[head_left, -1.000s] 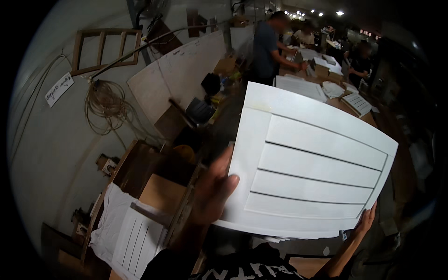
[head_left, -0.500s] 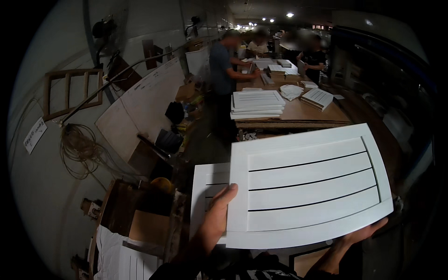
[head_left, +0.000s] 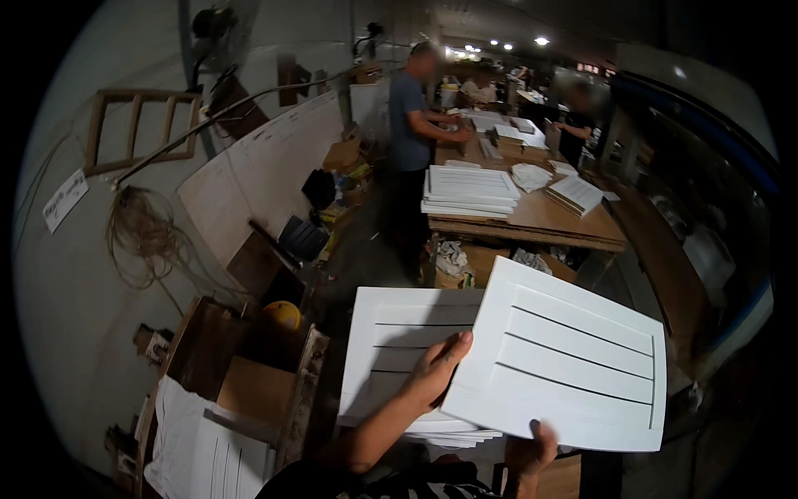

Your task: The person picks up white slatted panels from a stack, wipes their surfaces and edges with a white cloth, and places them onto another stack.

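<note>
A white grooved panel (head_left: 573, 358), framed like a small cabinet door, is held up tilted in front of me. My left hand (head_left: 440, 366) grips its left edge, thumb on the front face and the other fingers behind. At the lower edge is my right hand (head_left: 536, 449), its thumb over the front and its fingers mostly hidden beneath the panel. Behind and to the left, partly covered by my left arm, lies a stack of similar white panels (head_left: 407, 308).
A wooden worktable (head_left: 573, 220) ahead carries a stack of white panels (head_left: 470, 183) and a smaller pile (head_left: 575, 193). A person in a blue shirt (head_left: 407, 100) stands at its left side, others farther back. More panels (head_left: 233, 461) lie on white cloth at lower left.
The held panel has swung to a steeper tilt and shifted lower and rightward, uncovering more of the stack behind. My right hand has moved left along the panel's lower edge.
</note>
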`<state>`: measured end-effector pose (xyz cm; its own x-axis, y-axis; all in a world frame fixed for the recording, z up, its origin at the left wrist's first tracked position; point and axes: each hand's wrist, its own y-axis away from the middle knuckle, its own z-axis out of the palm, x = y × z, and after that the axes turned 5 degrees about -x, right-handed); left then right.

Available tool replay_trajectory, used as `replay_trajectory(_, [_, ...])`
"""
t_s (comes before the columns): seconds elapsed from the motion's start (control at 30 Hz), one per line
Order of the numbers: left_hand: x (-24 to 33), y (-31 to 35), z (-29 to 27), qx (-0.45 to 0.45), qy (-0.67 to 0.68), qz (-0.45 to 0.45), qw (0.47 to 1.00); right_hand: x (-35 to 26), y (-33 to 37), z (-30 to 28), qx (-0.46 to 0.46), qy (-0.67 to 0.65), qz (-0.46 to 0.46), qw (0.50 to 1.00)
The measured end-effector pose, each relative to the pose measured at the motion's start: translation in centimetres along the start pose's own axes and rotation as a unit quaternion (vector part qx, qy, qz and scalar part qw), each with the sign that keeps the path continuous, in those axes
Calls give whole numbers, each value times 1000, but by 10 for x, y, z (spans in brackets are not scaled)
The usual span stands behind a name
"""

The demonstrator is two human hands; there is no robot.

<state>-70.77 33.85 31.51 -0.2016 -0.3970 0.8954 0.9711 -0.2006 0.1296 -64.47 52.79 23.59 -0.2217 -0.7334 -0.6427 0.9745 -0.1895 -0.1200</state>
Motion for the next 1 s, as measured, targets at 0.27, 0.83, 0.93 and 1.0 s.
replay_trajectory(0.27, [-9, 159, -93, 152, -128, 20, 980, 6, -37, 8, -25, 25, -84, 996])
replay_trajectory(0.83, [-240, 664, -218, 788, 80, 259, 552, 63, 69, 89, -299, 139, -179, 927])
replay_trajectory(0.93, [-297, 734, -221, 864, 76, 197, 458, 88, 83, 99, -295, 171, -92, 935])
replay_trajectory(1.0, [-339, 758, -233, 897, 97, 142, 408, 88, 64, 74, -318, 200, -72, 924])
